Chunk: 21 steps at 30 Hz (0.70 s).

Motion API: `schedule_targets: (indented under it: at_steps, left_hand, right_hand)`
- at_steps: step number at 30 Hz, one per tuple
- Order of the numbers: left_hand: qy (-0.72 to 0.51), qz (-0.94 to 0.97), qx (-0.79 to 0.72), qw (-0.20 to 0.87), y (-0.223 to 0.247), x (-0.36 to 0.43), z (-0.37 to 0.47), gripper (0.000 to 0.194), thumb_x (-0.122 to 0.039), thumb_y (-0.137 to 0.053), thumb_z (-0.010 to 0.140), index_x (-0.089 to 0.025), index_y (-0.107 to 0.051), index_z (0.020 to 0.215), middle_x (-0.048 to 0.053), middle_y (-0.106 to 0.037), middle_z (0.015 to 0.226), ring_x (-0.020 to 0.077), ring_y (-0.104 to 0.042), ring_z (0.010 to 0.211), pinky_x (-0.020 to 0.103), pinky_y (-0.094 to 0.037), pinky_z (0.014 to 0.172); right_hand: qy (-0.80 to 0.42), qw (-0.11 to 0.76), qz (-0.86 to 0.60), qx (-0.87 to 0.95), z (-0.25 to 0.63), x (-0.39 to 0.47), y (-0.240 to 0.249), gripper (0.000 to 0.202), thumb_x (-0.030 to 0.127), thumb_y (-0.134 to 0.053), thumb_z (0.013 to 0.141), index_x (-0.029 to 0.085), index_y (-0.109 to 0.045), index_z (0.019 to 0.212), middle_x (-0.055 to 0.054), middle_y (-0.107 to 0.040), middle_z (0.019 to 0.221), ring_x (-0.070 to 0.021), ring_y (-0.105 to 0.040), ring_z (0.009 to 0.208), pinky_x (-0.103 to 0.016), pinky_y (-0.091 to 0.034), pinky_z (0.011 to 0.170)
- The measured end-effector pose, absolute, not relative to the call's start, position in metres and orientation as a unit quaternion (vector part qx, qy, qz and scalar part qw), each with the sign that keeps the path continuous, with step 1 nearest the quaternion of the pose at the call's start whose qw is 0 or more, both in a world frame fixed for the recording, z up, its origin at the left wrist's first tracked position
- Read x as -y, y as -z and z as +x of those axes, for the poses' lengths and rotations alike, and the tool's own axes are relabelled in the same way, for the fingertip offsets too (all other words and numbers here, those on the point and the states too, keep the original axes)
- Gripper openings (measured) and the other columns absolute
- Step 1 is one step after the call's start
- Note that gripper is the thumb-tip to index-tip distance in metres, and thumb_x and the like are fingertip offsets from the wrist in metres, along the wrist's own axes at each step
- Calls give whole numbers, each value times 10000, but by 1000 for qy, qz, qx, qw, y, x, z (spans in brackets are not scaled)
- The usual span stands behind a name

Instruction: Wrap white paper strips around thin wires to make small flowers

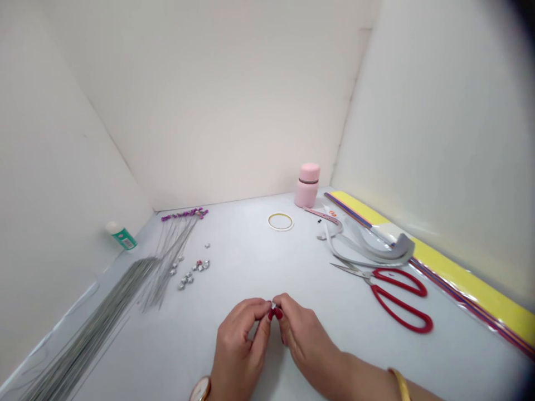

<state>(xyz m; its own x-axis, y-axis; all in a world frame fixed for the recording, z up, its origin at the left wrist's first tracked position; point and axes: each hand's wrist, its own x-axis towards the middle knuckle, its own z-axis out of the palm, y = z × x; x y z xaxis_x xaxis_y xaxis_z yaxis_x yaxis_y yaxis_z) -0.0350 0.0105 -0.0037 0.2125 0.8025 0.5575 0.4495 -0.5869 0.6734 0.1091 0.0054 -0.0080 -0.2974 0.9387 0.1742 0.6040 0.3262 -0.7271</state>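
Near the front of the table, my left hand [243,337] and my right hand [308,335] meet at the fingertips. Pinched between both thumbs and forefingers is a small silver paper star [273,305], mostly covered by the fingers. To the left of my hands lies a loose group of small silver paper stars [189,277], with a reddish one [199,262] among them. Thin wire stems tipped with purple stars [184,214] lie farther back on the left. On the right, silver paper strips [378,253] curl above red-handled scissors [401,301].
A thick bundle of grey wires [98,323] runs along the left edge, below a green-and-white tube [122,236]. A tape ring [280,222] lies mid-table. At the back stands a pink bottle [307,186]. Packs of coloured paper strips [455,273] line the right wall.
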Motion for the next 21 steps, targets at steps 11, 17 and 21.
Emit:
schedule_targets:
  at_steps: [11,17,21]
  left_hand:
    - [-453,796,-396,69,6,-9,-32,219,-30,-479,765,-160,-555,923,75,-632,859,171,-588,802,300,-484,727]
    - [-410,770,-468,141,5,-11,-26,211,-112,-409,834,-173,-520,1002,71,-617,933,167,-581,852,298,-485,735]
    - [-344,786,-496,132,2,-12,-26,199,-132,-359,854,-164,-493,997,78,-604,899,179,-574,811,314,-482,687]
  right_hand:
    - [-223,315,-525,758,102,-5,10,141,108,-289,826,195,-390,779,0,-491,627,-141,-489,527,-239,-357,521]
    - [-222,313,-535,753,102,-10,9,157,89,-285,839,189,-405,822,-19,-542,695,-150,-529,590,-244,-373,557]
    - [-218,308,-529,760,104,-10,8,159,84,-282,843,191,-398,835,-9,-532,696,-143,-519,581,-240,-371,553]
